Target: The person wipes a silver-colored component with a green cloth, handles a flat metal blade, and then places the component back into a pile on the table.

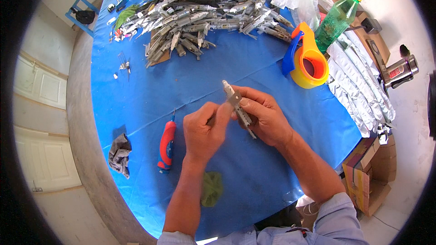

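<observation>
Both hands meet over a blue-covered table [259, 177]. My right hand [262, 112] grips a slim grey-white mechanical part [243, 115], tilted with its white tip up and to the left. A small flat grey plate with a hole [234, 98] lies across that part, near the right thumb. My left hand [206, 126] is closed, its thumb and forefinger pinched at the plate's left side; what its fingers hold is mostly hidden. Left of it lies a red and blue electric screwdriver [167, 143], its bit pointing away from me.
A large pile of similar parts [194, 20] covers the far table. Upper right are an orange and yellow tape dispenser [306, 61], a green bottle [337, 20] and silvery packets [354, 85]. A grey cloth [120, 154] and a green cloth [212, 189] lie nearer.
</observation>
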Tool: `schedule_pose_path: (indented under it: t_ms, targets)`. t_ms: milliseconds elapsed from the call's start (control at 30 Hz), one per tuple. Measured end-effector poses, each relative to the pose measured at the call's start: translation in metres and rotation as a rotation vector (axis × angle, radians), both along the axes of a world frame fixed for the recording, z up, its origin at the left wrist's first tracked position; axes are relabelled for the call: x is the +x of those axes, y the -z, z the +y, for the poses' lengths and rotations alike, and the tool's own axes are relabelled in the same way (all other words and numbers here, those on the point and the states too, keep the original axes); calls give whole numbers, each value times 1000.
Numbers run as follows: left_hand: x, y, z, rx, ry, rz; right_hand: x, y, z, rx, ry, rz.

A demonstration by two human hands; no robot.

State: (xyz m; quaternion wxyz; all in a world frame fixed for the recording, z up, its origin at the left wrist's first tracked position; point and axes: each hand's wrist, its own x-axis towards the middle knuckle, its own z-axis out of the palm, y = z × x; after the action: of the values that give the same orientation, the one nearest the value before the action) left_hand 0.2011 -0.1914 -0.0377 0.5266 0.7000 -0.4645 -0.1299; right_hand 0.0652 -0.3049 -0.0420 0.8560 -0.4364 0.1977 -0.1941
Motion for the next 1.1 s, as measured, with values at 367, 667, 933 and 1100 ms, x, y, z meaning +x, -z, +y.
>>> schedule_pose_path:
  t_ms: [367,667,933,1100]
  targets:
    - [3,3,-2,-21,-87,-23,1,-3,1,-52,39,46]
    - [14,7,-1,-53,-291,-35,3,-6,7,-185,-8,56]
    - [0,4,-1,-66,-108,-76,2,1,4,-203,11,97]
    - [5,-2,-1,-74,-206,-179,0,-10,5,-225,-25,138]
